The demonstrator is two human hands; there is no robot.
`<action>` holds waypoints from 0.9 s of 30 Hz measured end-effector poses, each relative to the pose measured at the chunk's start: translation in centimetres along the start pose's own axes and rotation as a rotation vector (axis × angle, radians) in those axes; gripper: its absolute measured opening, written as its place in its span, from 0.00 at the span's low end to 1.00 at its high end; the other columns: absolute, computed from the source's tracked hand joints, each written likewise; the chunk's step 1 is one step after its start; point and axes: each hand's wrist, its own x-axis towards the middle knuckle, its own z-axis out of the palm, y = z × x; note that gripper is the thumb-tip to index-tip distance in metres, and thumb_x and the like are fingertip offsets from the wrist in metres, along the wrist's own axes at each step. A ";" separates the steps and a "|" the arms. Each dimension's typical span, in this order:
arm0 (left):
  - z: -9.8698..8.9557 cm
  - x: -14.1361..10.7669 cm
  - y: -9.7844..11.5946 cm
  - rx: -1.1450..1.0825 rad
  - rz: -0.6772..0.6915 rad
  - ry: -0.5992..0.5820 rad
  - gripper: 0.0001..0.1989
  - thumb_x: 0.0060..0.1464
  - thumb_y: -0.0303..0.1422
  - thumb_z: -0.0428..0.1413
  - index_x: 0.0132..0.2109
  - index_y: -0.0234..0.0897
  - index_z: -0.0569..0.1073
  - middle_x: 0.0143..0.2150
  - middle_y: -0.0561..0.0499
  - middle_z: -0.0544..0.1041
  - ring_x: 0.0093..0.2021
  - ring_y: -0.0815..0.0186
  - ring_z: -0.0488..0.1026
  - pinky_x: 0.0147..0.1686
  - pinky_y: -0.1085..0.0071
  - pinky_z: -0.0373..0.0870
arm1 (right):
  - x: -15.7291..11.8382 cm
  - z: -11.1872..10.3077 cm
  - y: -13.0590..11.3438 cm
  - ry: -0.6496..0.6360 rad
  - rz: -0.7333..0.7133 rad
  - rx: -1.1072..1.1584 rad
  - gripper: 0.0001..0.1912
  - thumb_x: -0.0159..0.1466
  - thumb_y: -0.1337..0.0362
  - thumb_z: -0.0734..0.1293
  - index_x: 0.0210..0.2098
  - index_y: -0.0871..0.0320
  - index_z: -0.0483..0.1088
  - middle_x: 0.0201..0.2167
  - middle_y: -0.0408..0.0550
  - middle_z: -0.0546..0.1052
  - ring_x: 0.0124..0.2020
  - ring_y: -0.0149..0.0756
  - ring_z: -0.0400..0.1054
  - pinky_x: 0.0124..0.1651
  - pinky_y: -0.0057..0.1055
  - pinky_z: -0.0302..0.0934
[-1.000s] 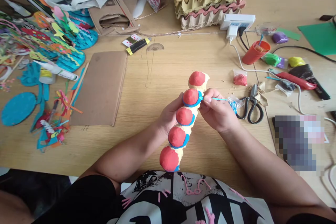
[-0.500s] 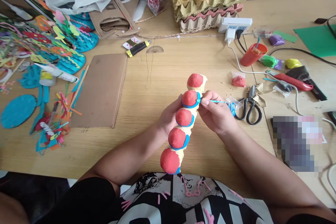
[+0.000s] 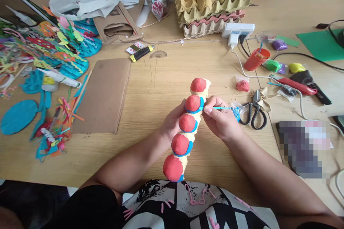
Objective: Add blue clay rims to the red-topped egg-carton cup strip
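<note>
A row of egg-carton cups (image 3: 191,136), pale with red domes and blue clay edging, tilts up and away from my lap. My left hand (image 3: 173,121) grips it from the left side, its fingertips hidden behind the row. Between the thumb and fingers of my right hand (image 3: 219,117) is a thin blue tool (image 3: 221,107). The tool's tip touches the blue edging beside the second dome from the far end. A small bag of blue clay (image 3: 236,112) lies just beyond my right hand.
Black-handled scissors (image 3: 256,111), a red cup (image 3: 257,59) and a power strip (image 3: 238,30) lie to the right. Stacked egg trays (image 3: 209,3) stand at the back. Brown cardboard (image 3: 103,96) and blue and colourful craft pieces (image 3: 18,116) are on the left.
The tool's tip has shifted slightly down along the blue edging beside the second dome. The whole view has shifted a little; both hands keep their hold.
</note>
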 end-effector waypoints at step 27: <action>-0.2 0.1 0.0 0.046 0.004 0.015 0.21 0.61 0.54 0.58 0.35 0.41 0.70 0.21 0.54 0.63 0.21 0.68 0.61 0.23 0.69 0.60 | 0.2 0.1 -0.1 0.002 0.036 0.067 0.22 0.51 0.54 0.83 0.23 0.54 0.67 0.20 0.35 0.61 0.24 0.28 0.54 0.34 0.31 0.58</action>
